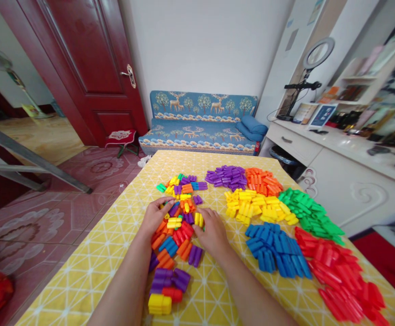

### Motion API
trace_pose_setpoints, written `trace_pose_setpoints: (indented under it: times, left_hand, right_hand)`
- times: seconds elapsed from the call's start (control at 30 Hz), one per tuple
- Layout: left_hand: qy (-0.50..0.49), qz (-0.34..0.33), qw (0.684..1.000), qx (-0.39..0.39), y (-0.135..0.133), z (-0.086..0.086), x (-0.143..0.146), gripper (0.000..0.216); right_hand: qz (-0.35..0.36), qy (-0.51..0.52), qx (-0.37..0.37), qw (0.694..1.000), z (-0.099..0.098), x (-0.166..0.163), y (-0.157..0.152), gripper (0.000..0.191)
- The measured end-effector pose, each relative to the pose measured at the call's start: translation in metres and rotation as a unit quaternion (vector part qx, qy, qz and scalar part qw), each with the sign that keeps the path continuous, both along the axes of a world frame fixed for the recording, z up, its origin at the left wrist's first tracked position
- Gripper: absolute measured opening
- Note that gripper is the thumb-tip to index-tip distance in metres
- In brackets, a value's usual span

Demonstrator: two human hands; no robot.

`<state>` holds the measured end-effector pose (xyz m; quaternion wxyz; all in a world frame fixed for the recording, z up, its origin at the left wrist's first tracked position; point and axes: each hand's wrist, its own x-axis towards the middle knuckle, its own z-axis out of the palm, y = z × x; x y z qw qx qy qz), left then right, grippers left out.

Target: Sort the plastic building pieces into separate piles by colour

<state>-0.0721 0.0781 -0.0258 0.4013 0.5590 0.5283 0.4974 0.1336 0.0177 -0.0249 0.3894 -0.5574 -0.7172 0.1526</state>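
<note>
Small plastic pieces shaped like joined tubes, in mixed colours, lie in a loose pile on the left half of the table. My left hand [156, 216] rests at the pile's left edge, thumb and fingertips close together beside a purple piece [173, 209]; whatever lies between them is hidden. On the pile's right side, my right hand [214, 232] has a yellow plastic piece [199, 220] between thumb and fingers. Red pieces [183, 232] and blue pieces [168, 246] lie between the two hands. Closer to me sit purple pieces [163, 278] and a yellow piece [159, 304].
Colour-sorted heaps curve along the right: purple [227, 177], orange [263, 182], yellow [258, 206], green [309, 214], blue [278, 249] and red [343, 271]. A yellow patterned cloth [92, 271] covers the table. Beyond are a blue sofa [197, 131] and a white dresser [349, 172].
</note>
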Motion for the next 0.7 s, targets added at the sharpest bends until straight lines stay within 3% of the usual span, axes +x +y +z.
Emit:
trace_pose_setpoints:
  times: [0.23, 0.4, 0.57, 0.7]
  left_hand:
    - [0.002, -0.004, 1.000, 0.004, 0.000, -0.001, 0.000, 0.046]
    - [0.010, -0.008, 1.000, 0.006, 0.000, -0.001, -0.001, 0.047]
    - [0.022, -0.005, 1.000, 0.007, 0.002, -0.005, -0.003, 0.045]
    - [0.026, -0.006, 1.000, 0.012, 0.004, -0.007, -0.004, 0.044]
  right_hand:
    - [0.014, 0.030, 0.017, 0.999, 0.000, -0.007, -0.004, 0.042]
    - [0.006, 0.079, 0.081, 0.994, 0.025, 0.004, -0.008, 0.022]
    - [-0.101, 0.145, 0.071, 0.982, 0.060, 0.065, 0.010, 0.028]
    - [-0.189, 0.026, 0.033, 0.981, 0.067, 0.137, 0.037, 0.024]
